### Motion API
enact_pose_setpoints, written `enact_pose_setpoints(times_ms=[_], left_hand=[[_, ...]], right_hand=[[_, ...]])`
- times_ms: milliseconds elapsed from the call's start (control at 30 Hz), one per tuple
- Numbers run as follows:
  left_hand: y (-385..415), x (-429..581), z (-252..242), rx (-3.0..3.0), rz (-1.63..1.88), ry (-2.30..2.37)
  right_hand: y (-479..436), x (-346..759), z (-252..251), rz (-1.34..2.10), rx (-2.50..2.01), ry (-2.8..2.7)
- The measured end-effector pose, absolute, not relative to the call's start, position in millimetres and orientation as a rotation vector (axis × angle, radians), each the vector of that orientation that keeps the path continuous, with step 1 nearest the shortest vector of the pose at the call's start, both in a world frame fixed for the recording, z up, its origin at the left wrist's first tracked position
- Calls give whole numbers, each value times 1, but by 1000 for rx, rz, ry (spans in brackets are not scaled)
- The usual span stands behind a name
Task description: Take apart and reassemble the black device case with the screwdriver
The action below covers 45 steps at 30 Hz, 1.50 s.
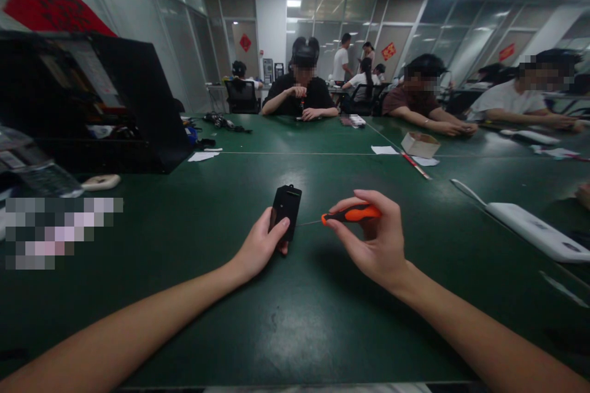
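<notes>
One black case [287,204] is sitting clamped in my left hand [259,245] (apparently for steadiness) over the green table [295,325]; my right hand [382,249] is gripping an orange-handled screwdriver [362,213], shaft pointing caseward.

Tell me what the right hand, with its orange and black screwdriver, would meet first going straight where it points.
Probably the flat black rectangular case in the left hand: the screwdriver in the right hand points at its edge. Depth is unclear; the tip may already touch.
</notes>
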<state>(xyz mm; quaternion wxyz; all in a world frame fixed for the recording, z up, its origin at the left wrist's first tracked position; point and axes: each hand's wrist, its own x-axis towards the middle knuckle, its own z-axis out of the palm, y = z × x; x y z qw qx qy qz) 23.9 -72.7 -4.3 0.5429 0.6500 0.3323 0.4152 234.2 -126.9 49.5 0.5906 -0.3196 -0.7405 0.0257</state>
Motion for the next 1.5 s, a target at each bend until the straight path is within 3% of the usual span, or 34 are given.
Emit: enact_pose_setpoints(times_ms=[600,900,1267,1500], left_hand=[[-79,25,-1,1697,934,835],[-79,25,2,1702,954,887],[-79,27,1,1692,973,891],[-70,23,-3,1716,1038,1002]], right_hand=[[-128,231,55,-66,-571,-1748],[-136,233,62,106,-640,-1752],[-138,240,70,-168,-736,-1823],[-136,239,79,-117,-949,-1931]])
